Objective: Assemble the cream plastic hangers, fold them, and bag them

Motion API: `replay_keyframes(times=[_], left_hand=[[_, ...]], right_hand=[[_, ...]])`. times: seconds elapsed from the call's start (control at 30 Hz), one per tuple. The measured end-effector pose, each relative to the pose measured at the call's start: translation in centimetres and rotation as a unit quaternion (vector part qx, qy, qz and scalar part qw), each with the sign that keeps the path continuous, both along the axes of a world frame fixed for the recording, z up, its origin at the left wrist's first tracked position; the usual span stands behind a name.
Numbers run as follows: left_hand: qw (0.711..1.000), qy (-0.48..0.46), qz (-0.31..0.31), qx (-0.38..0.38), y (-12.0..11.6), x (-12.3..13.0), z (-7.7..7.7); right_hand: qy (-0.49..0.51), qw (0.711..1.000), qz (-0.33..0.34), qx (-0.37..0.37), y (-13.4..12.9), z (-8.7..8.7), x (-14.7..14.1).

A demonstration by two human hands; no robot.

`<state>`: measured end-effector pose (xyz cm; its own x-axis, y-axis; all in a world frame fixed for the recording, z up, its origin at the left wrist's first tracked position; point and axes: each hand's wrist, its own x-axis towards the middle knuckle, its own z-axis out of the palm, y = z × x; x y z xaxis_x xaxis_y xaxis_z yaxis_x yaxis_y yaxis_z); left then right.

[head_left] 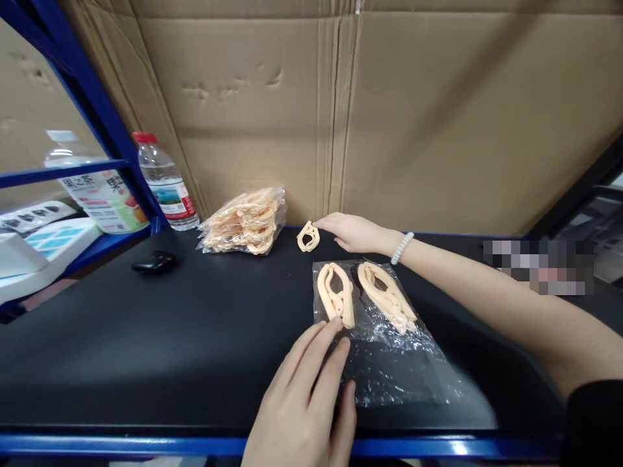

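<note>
My left hand (306,395) rests palm down at the front, fingers spread, one fingertip touching the lower end of a folded cream plastic hanger (335,293). That hanger and a second folded one (387,295) lie side by side at the upper part of a clear plastic bag (399,376). Farther back, my right hand (354,232) reaches to the left, its fingertips at the top of a third cream hanger (308,237) on the black tabletop (160,350). Whether those fingers grip it is hard to tell. A clear bag of stacked cream hangers (246,222) sits left of it.
At the back left stands a water bottle with a red cap (168,188). A black mouse (154,261) lies before it. A blue shelf frame (87,170) with a large bottle (102,194) borders the left side. Cardboard (263,97) forms the back wall.
</note>
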<state>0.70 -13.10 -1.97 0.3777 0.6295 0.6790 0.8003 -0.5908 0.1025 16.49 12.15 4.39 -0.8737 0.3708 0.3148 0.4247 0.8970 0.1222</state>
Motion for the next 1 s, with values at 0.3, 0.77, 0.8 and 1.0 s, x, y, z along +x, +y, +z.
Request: replay_keyframes(times=[0.3,0.77,0.8,1.0], left_hand=[[1.0,-0.011,0.001,-0.012,-0.2,0.0,0.2],[0.999,-0.02,-0.004,-0.036,-0.3,0.2,0.5],[0.999,-0.02,-0.005,-0.036,-0.4,0.1,0.5],[1.0,0.002,-0.002,-0.009,0.0,-0.1,0.1]], right_hand=[[-0.097,0.995,-0.005,-0.021,2.8,-1.7,-3.2],[-0.115,0.992,-0.031,-0.05,5.0,-1.8,-5.3],[-0.113,0.991,-0.034,-0.057,5.0,-1.7,-5.3],[-0.106,0.989,-0.054,-0.088,4.5,-1.0,-3.4]])
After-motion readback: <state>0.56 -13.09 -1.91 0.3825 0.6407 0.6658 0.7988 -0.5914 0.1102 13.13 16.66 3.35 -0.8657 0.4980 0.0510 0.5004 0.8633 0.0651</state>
